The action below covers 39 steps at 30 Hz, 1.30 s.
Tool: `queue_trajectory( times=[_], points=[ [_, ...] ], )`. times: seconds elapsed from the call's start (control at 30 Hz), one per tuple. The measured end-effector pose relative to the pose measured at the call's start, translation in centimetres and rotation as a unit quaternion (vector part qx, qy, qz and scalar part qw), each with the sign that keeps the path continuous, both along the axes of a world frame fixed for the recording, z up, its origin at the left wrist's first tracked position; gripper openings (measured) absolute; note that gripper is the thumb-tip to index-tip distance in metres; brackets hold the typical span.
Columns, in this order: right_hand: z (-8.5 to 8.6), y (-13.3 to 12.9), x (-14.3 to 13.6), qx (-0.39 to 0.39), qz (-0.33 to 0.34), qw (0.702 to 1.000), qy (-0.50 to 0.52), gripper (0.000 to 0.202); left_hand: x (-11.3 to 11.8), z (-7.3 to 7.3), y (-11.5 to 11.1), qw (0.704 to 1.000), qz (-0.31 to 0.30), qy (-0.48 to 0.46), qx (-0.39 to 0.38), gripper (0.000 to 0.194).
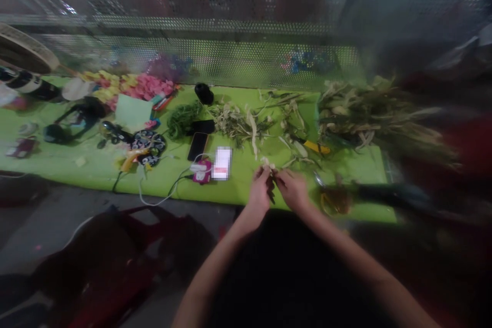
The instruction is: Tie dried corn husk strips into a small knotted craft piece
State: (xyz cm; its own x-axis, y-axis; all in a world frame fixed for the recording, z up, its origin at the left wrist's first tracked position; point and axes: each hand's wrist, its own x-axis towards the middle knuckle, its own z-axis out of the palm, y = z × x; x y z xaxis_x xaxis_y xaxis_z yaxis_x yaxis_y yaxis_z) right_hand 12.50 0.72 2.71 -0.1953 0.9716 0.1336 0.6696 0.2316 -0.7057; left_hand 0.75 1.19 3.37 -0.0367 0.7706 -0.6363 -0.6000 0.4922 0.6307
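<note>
Both of my hands meet above the front edge of the green table. My left hand is closed on a small pale flower-like piece that shows above the fingertips. Close beside it, my right hand has its fingers pinched at the same piece; exactly what they grip is too small to tell. Beyond the hands lies a pile of pale dried stalks. A yellow cutter rests to the right of that pile, and a lit phone lies left of my hands.
A dark phone and a pink socket block with white cables lie to the left. Green twine, a black bottle and pink flowers are farther back. A large dried bundle and scissors are at right.
</note>
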Motion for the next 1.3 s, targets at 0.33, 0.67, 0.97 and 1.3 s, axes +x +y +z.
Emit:
queue_trajectory(
  times=[0.33,0.67,0.97,1.3],
  points=[
    [2.3,1.7,2.4,-0.103,-0.037,0.98,0.165,0.021,-1.8,0.2,-0.2,0.931,-0.138,0.267,0.207,0.02],
    [1.7,1.9,1.4,-0.087,-0.049,0.966,0.238,0.016,-0.9,-0.1,-1.0,0.931,-0.139,0.237,0.241,0.011],
    [0.6,1.0,0.5,-0.095,-0.111,0.945,0.292,0.016,-0.8,-0.5,-1.3,0.956,-0.135,0.167,0.198,0.013],
    [-0.8,-0.6,-0.3,-0.101,-0.041,0.98,0.165,0.01,-2.6,-2.3,-3.0,0.956,-0.178,0.187,0.139,0.019]
  ],
)
